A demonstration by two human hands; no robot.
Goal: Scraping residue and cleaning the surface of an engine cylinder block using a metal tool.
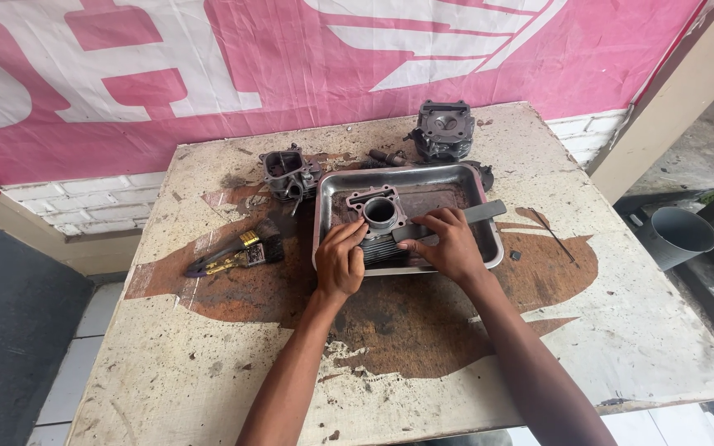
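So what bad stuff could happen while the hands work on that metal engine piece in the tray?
The flat scraper under the right hand could slip off the finned engine cylinder and nick the left hand steadying it close by. The metal tray sits loose on the stained table, so a hard push might slide it. The brush lies apart and seems safe.

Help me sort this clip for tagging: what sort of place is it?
Probably a small engine repair workshop. A finned engine cylinder sits in a metal tray on a stained, oily table, with a carburetor and cylinder head nearby.
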